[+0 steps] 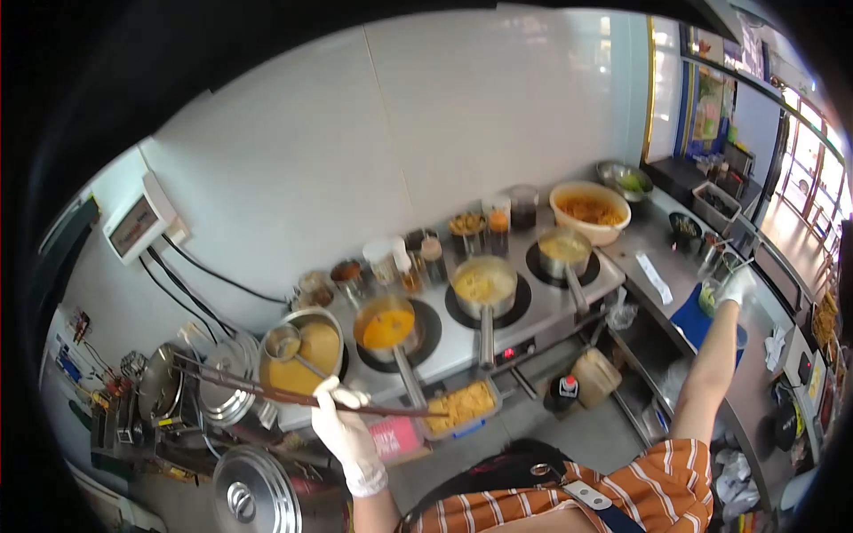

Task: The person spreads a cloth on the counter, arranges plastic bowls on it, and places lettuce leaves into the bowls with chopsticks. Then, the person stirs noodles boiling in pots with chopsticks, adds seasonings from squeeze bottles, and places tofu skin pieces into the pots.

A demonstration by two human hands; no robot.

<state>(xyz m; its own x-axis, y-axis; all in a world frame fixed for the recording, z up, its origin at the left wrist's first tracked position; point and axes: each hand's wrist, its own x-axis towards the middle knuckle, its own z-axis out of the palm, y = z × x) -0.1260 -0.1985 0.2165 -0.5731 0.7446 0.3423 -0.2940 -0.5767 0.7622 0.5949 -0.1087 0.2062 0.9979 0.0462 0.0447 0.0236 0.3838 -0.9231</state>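
Note:
My left hand [342, 428], in a white glove, is closed around long brown chopsticks [267, 389]. They stretch across the front of the stove, over a metal pot of yellowish-brown liquid [318, 348] with a ladle [284, 343] in it, and toward a clear tub of yellow food [464, 407]. My right arm reaches far to the right. My gloved right hand [737, 284] is over the side counter, beside something green [707, 298] and a small container [732, 259]. Its fingers are small and unclear, so I cannot tell what they hold, if anything.
Saucepans with orange liquid [388, 330] and yellow contents [482, 289] stand on the stove, with another saucepan [564, 251] farther right. Behind is a large cream basin [590, 213]. A lidded steel pot [253, 493] stands at lower left, a dark red-capped bottle [564, 393] below the stove.

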